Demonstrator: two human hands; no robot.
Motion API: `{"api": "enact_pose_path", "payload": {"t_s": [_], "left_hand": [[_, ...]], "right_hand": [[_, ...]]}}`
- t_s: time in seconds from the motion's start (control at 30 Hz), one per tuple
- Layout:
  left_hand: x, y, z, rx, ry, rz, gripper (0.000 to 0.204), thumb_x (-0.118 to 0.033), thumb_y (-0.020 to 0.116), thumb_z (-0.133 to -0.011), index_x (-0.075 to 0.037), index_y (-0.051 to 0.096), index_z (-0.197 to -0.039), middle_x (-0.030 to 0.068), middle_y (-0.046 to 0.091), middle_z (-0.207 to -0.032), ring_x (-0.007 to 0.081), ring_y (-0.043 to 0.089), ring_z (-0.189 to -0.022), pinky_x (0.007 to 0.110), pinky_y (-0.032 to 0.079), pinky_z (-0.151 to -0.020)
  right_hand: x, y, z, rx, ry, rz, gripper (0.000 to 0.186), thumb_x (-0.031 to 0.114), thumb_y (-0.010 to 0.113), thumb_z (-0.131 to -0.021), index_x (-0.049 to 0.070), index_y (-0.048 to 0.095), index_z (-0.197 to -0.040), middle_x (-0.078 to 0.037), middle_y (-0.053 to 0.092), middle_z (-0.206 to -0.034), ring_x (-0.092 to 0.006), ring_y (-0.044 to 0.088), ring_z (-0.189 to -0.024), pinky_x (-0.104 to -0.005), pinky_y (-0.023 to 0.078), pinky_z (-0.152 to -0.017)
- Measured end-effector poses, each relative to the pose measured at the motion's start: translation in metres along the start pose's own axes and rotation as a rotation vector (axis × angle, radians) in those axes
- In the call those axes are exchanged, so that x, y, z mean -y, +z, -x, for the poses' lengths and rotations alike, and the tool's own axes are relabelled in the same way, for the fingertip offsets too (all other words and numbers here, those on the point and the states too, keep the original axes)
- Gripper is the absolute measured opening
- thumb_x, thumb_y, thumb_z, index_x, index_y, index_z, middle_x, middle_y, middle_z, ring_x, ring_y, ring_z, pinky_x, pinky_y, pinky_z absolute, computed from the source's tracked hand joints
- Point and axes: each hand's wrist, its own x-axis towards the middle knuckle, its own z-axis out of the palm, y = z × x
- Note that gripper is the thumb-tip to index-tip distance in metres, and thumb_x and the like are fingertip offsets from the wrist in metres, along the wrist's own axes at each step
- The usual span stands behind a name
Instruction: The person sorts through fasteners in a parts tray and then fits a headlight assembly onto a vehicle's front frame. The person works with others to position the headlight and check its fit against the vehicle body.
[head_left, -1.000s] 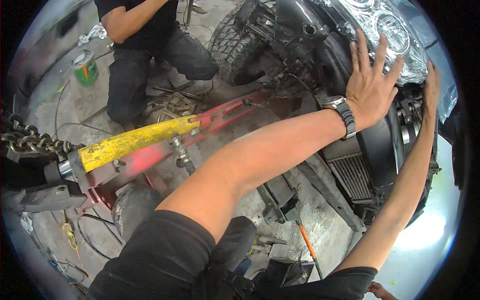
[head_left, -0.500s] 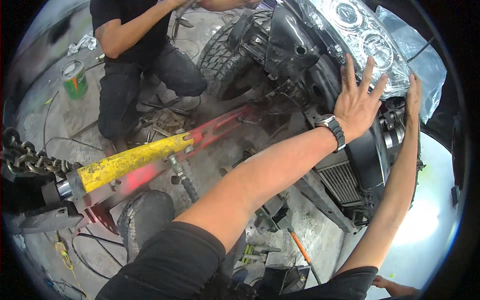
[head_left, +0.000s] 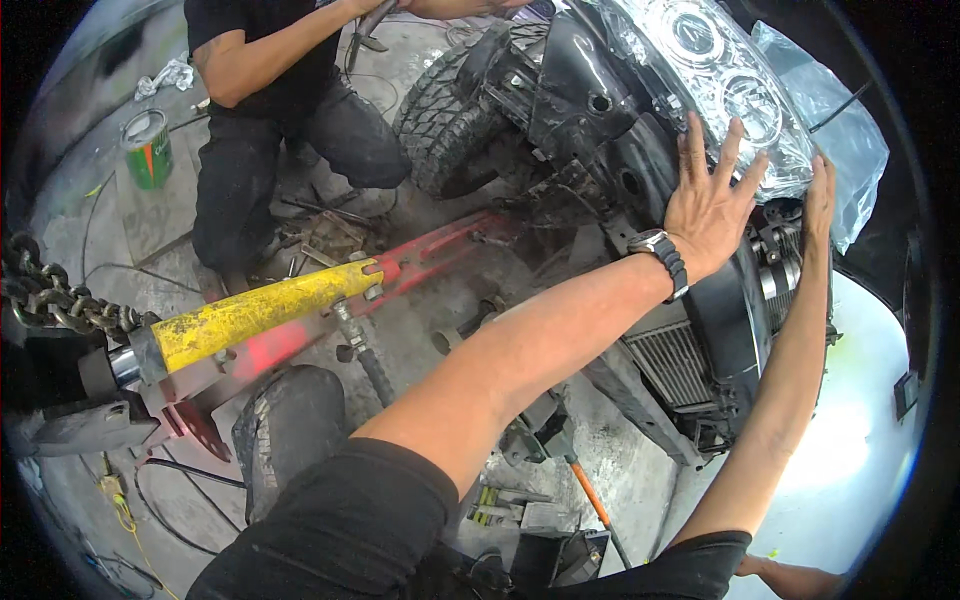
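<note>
A plastic-wrapped headlight (head_left: 718, 70) sits in the front of a vehicle, at the upper right. My left hand (head_left: 708, 207), with a watch (head_left: 660, 255) on its wrist, is spread against the headlight's lower inner side, fingertips on the clear film. At its outer lower corner rests my right hand (head_left: 819, 196), its fingers stretched out along the edge. Neither hand is closed around anything. The right palm is turned away. A dark body panel (head_left: 640, 165) lies beside the left hand, and a finned radiator (head_left: 672, 362) shows below.
A yellow hydraulic ram (head_left: 265, 318) on a red beam (head_left: 425, 243) spans the left, with a heavy chain (head_left: 65, 300) at its end. Another person (head_left: 290, 110) kneels by the tire (head_left: 445, 125). A green can (head_left: 148, 150) stands far left; an orange-handled tool (head_left: 592, 495) is below.
Both hands keep their places at the headlight, with only a tiny shift. The whole view has moved slightly.
</note>
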Motion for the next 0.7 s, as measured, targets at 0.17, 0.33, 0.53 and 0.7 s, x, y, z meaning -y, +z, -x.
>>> {"api": "enact_pose_path", "payload": {"t_s": [0.17, 0.33, 0.53, 0.7], "left_hand": [[0.003, -0.002, 0.001, -0.025, -0.036, 0.076, 0.059, -0.024, 0.062, -0.087, -0.011, 0.042, -0.141, 0.0264, 0.011, -0.152, 0.0606, 0.007, -0.135, 0.067, 0.016, -0.111], [-0.009, 0.0, 0.0, -0.145, -0.265, 0.34, 0.071, -0.023, 0.066, -0.084, -0.007, 0.033, -0.145, 0.03, 0.009, -0.152, 0.0566, 0.007, -0.138, 0.064, 0.01, -0.113], [-0.008, 0.003, -0.01, -0.04, -0.131, 0.09, 0.073, -0.032, 0.072, -0.08, -0.013, 0.04, -0.143, 0.0294, 0.011, -0.152, 0.0619, 0.004, -0.135, 0.069, 0.01, -0.11], [-0.007, 0.005, -0.015, -0.041, -0.123, 0.079, 0.071, -0.038, 0.072, -0.079, -0.019, 0.045, -0.141, 0.0286, 0.011, -0.153, 0.0659, 0.003, -0.132, 0.074, 0.011, -0.106]], "right_hand": [[0.014, 0.002, 0.005, 0.029, 0.001, -0.01, 0.05, 0.036, 0.042, -0.098, -0.004, 0.054, -0.126, -0.02, 0.056, -0.123, -0.0279, 0.051, -0.116, -0.0341, 0.034, -0.101], [0.018, -0.007, 0.005, 0.014, 0.01, 0.004, 0.048, 0.034, 0.041, -0.098, -0.003, 0.055, -0.125, -0.02, 0.057, -0.122, -0.0281, 0.051, -0.114, -0.0346, 0.034, -0.101], [0.012, -0.002, 0.003, 0.024, 0.04, 0.015, 0.047, 0.033, 0.04, -0.098, -0.003, 0.054, -0.125, -0.02, 0.056, -0.123, -0.0284, 0.051, -0.115, -0.0347, 0.034, -0.102], [0.012, -0.003, 0.002, 0.026, 0.055, 0.018, 0.048, 0.033, 0.04, -0.098, -0.004, 0.053, -0.126, -0.02, 0.055, -0.125, -0.028, 0.05, -0.117, -0.0346, 0.033, -0.103]]}}
